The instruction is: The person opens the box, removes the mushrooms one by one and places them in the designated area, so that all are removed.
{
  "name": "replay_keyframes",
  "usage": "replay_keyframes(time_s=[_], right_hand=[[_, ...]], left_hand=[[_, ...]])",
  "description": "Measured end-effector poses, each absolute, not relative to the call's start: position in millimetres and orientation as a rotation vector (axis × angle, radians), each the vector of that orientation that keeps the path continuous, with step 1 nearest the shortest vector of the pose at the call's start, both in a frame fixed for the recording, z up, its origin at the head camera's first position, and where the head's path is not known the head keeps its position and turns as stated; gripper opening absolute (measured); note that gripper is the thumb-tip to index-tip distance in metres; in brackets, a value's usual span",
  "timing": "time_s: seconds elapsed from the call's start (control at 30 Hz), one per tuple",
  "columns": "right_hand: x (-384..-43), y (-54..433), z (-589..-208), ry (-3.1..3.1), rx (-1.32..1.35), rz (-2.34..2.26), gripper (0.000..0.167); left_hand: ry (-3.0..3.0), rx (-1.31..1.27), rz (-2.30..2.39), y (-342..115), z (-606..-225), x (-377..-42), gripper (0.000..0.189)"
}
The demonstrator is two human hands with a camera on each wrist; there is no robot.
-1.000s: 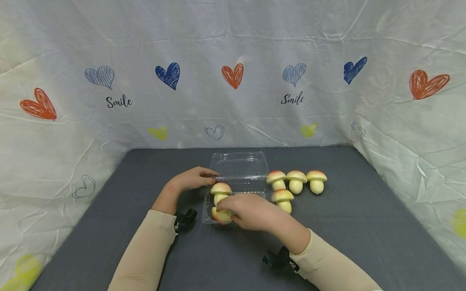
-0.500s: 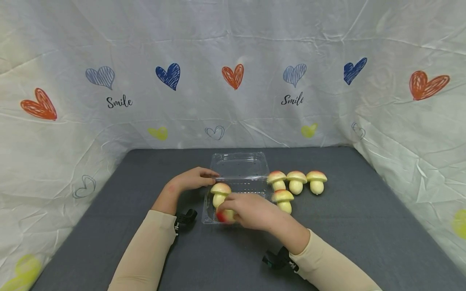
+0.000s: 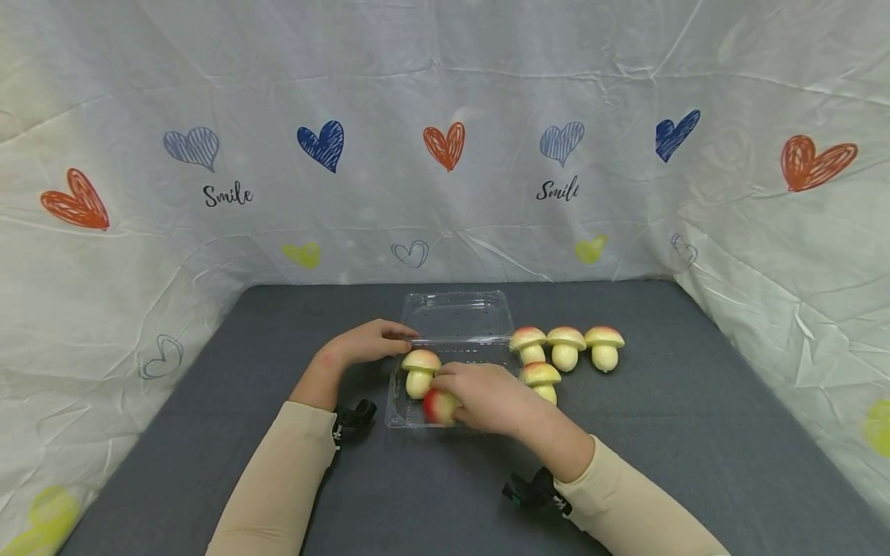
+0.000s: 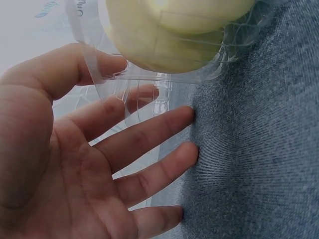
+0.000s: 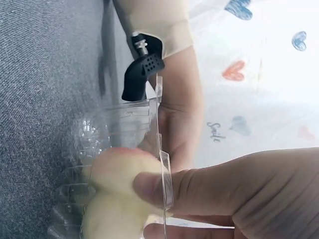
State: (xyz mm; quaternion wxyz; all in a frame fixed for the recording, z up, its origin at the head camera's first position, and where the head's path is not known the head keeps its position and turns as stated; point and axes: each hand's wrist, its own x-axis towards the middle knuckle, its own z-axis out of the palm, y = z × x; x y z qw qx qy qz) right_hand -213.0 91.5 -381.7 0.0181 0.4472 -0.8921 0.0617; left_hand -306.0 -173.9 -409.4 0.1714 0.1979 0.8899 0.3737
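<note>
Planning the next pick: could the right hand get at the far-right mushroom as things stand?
Probably not yet: the right hand holds another mushroom in the clear box. Once freed, its way to the far-right mushroom looks open.

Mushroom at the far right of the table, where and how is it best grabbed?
I'd pinch this mushroom across its stem, just under the cap, coming from the person's right and near side. The stem is narrower than the cap, which nearly meets the mushroom to its left; nothing stands close on its right.
</note>
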Motion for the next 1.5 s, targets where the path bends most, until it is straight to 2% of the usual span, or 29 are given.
replay_keyframes(time_s=[0.23, 1.5], right_hand=[[-214.8, 94.2, -383.2, -2.776, 1.291, 0.128, 0.036], [-226.3, 118.2, -362.9, -3.009, 1.111, 0.343, 0.039]], left_hand=[[2.526, 0.562, 1.059, -173.5, -409.7, -304.4, 0.045], [2.547, 0.534, 1.037, -171.1, -408.8, -301.3, 0.046]])
